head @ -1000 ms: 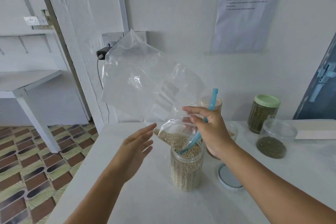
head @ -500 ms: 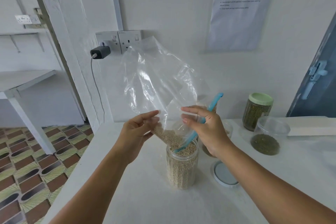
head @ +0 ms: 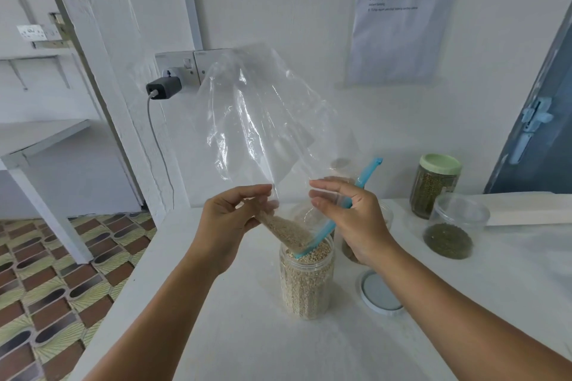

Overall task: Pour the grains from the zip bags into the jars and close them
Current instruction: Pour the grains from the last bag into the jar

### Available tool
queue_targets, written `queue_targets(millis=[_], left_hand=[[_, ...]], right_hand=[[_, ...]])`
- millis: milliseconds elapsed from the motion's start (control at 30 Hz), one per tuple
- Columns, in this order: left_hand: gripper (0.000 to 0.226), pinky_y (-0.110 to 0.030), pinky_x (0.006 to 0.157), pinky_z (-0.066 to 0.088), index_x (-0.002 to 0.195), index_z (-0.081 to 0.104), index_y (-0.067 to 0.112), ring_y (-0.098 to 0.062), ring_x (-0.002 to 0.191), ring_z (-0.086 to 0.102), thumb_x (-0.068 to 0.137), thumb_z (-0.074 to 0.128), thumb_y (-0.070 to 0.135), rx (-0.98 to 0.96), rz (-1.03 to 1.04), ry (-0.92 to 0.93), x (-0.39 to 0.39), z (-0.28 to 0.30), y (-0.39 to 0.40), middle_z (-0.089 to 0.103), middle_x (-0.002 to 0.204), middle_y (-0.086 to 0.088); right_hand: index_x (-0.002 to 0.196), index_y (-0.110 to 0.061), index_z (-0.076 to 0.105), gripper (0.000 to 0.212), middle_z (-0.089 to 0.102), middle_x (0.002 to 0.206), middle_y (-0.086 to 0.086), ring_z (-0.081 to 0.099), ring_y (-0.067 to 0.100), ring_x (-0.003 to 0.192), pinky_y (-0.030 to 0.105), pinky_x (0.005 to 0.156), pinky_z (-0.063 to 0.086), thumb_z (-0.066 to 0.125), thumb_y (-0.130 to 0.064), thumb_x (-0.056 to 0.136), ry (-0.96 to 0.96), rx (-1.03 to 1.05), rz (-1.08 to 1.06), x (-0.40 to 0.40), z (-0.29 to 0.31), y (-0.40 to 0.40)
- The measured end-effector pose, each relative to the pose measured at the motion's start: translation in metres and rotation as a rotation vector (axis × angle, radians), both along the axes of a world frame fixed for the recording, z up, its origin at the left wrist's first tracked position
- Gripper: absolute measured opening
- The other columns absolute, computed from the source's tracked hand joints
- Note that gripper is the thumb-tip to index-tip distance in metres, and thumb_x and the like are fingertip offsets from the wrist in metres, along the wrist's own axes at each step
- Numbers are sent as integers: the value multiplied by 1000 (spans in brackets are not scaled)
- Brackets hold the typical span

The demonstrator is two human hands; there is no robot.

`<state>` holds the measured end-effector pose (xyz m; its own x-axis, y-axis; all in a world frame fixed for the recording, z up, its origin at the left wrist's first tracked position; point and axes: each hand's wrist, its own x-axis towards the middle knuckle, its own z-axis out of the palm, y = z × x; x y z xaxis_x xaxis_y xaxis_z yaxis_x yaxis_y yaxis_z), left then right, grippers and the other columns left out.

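Since 0.5 s ago: left hand has gone from just reaching the zip bag to pinching it, thumb and fingers curled on the plastic at the bag's lower left. Bag body now stands more upright above the jar; a second ago the left hand was open and apart from it.

Right hand holds the blue zip strip side of the bag. Thumb and forefinger are extended and the strip passes behind the palm, so the exact contact is partly hidden; fingers appear curled round the strip.

Bag is clear, mostly empty, crumpled. Remaining pale grains sit in the lower corner, funnelled toward the mouth, which dips into the open jar. Jar stands on the white table, filled nearly to the rim. Whether grains are falling at this instant cannot be made out.

Lid lies flat on the table just right of the jar, its lower edge partly behind the right forearm.

Another jar behind the right hand is mostly hidden; contents unclear. Farther right: green-lidded jar of dark grains, closed, and an open clear tub with dark grains at its bottom. Wall notice text is too small to read.
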<state>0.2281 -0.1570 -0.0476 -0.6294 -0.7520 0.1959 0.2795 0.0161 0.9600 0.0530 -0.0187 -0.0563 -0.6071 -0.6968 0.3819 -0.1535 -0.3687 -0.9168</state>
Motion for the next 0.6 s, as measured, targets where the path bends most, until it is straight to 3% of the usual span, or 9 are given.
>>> queue_targets(millis=[167, 367, 600], left_hand=[[21, -42, 91, 62, 109, 78, 6, -37, 99, 76, 97, 64, -3, -7, 28, -3, -2, 3, 1, 76, 101, -27], [20, -40, 95, 61, 101, 80, 5, -34, 97, 76, 91, 69, -8, -19, 59, -10, -1, 5, 2, 77, 95, -24], [24, -35, 89, 61, 92, 83, 13, -31, 92, 77, 86, 74, -9, -131, 111, 15, -3, 16, 4, 78, 89, -20]], right_hand=[[101, -27, 83, 35, 69, 118, -11, 74, 16, 106, 24, 90, 59, 78, 5, 86, -9, 12, 22, 2, -1, 3], [103, -26, 82, 34, 72, 114, -17, 73, 12, 107, 21, 97, 55, 71, 5, 93, 98, 34, -5, -2, 0, 3], [96, -34, 83, 45, 73, 113, -13, 74, 18, 106, 27, 100, 56, 69, 8, 93, 68, -25, -12, 1, -1, 1]])
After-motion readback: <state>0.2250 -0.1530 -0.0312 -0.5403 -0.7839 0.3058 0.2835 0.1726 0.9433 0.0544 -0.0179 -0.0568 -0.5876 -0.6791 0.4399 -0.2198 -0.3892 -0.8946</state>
